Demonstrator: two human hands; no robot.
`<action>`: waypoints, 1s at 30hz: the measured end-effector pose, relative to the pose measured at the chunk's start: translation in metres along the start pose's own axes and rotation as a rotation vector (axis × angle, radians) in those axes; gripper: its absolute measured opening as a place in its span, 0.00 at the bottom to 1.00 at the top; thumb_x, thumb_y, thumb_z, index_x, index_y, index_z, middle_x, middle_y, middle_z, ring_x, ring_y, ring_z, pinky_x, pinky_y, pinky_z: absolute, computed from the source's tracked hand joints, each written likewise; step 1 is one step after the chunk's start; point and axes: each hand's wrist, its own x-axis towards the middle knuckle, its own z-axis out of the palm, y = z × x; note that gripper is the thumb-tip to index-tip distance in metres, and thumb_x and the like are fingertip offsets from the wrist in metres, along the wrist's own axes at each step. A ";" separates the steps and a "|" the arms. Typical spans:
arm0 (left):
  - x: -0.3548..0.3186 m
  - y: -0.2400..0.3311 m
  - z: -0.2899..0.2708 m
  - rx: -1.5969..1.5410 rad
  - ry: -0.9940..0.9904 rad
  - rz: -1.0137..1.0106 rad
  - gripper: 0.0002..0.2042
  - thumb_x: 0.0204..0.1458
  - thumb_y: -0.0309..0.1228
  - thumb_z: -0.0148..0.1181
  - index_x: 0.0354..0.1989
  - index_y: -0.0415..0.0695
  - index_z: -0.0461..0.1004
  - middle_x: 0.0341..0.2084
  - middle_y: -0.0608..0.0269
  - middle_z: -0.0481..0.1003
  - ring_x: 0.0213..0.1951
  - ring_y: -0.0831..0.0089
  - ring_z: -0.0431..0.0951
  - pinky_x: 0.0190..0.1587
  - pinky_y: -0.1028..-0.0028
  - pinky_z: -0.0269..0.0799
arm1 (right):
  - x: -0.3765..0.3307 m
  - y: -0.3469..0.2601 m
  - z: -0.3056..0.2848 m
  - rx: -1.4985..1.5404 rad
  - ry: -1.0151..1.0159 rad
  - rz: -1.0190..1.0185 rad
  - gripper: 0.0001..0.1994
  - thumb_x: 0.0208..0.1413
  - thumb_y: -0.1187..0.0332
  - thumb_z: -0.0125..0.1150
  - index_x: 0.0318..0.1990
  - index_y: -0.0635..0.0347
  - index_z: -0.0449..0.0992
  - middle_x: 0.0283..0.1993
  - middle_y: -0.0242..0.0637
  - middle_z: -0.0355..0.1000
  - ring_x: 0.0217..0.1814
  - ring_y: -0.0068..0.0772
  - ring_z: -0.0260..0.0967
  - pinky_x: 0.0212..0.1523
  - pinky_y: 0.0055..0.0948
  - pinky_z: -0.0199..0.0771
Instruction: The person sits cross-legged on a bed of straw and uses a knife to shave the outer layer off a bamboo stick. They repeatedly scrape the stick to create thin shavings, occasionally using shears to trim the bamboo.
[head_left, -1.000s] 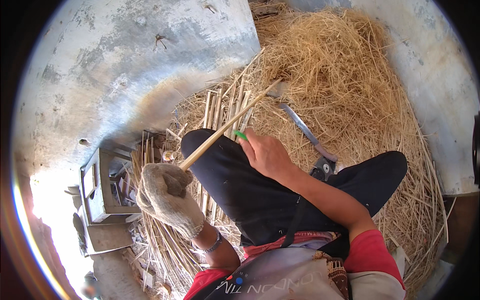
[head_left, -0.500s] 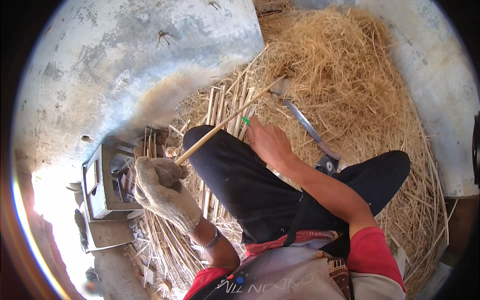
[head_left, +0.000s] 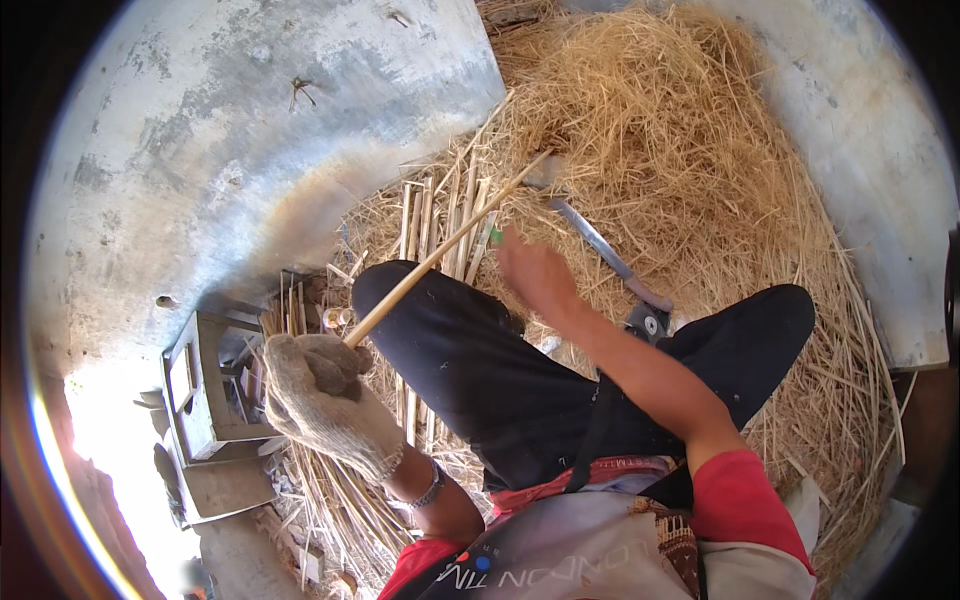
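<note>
My left hand (head_left: 330,395), in a knitted work glove, is closed round the lower end of a long pale bamboo stick (head_left: 432,263). The stick slants up and away to the right, passing over my left knee. My bare right hand (head_left: 540,272) is closed on a small green object (head_left: 497,236), whose kind I cannot make out; the hand is slightly blurred. It sits just right of the stick, apart from it. Beyond that hand a long-bladed knife (head_left: 600,240) lies on the straw.
A big heap of fine straw-like shavings (head_left: 660,100) fills the far right. Split bamboo pieces (head_left: 415,225) lie beyond my left knee, and thin strips (head_left: 335,500) lie at left. A wooden frame (head_left: 205,390) stands at left, below a weathered wall (head_left: 230,130).
My right hand and the green object have drawn slightly away from the stick. The whole view has shifted a little; my left hand keeps its hold on the stick.
</note>
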 end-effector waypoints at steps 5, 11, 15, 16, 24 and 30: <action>-0.001 -0.003 -0.007 0.111 -0.007 0.092 0.23 0.63 0.37 0.53 0.14 0.42 0.63 0.09 0.65 0.62 0.12 0.79 0.60 0.15 0.77 0.58 | 0.017 0.008 -0.012 -0.038 -0.043 0.006 0.10 0.65 0.66 0.45 0.42 0.63 0.68 0.24 0.56 0.74 0.29 0.62 0.76 0.29 0.56 0.76; -0.002 0.000 0.000 0.030 -0.012 0.008 0.24 0.66 0.37 0.47 0.15 0.42 0.64 0.09 0.66 0.63 0.11 0.81 0.62 0.14 0.78 0.61 | 0.033 0.055 0.011 -0.031 0.015 0.038 0.12 0.66 0.62 0.46 0.44 0.63 0.69 0.24 0.57 0.73 0.29 0.64 0.75 0.30 0.60 0.75; 0.000 0.002 0.006 0.137 0.111 0.010 0.24 0.66 0.38 0.45 0.15 0.42 0.64 0.08 0.66 0.64 0.10 0.81 0.62 0.14 0.78 0.61 | 0.026 0.034 0.014 -0.026 0.036 -0.006 0.12 0.66 0.60 0.48 0.44 0.60 0.69 0.22 0.57 0.73 0.28 0.65 0.75 0.29 0.60 0.74; 0.002 0.001 0.006 0.139 0.135 0.013 0.24 0.66 0.38 0.45 0.15 0.42 0.65 0.08 0.66 0.64 0.10 0.81 0.62 0.14 0.78 0.61 | 0.026 0.025 0.010 -0.001 0.008 -0.033 0.12 0.66 0.60 0.48 0.44 0.60 0.69 0.22 0.57 0.72 0.29 0.65 0.75 0.30 0.59 0.74; 0.007 -0.013 0.012 0.274 0.182 0.222 0.24 0.66 0.38 0.48 0.15 0.42 0.65 0.08 0.70 0.57 0.11 0.83 0.58 0.15 0.79 0.58 | 0.041 0.045 0.019 -0.071 0.002 0.118 0.12 0.66 0.60 0.46 0.42 0.60 0.67 0.27 0.58 0.75 0.31 0.65 0.76 0.33 0.58 0.77; 0.003 0.005 0.007 0.007 -0.009 0.060 0.25 0.64 0.39 0.52 0.13 0.43 0.63 0.09 0.65 0.61 0.12 0.79 0.60 0.15 0.77 0.56 | 0.064 0.094 0.035 -0.183 0.111 0.092 0.11 0.64 0.63 0.46 0.43 0.61 0.67 0.28 0.57 0.76 0.31 0.63 0.77 0.34 0.59 0.77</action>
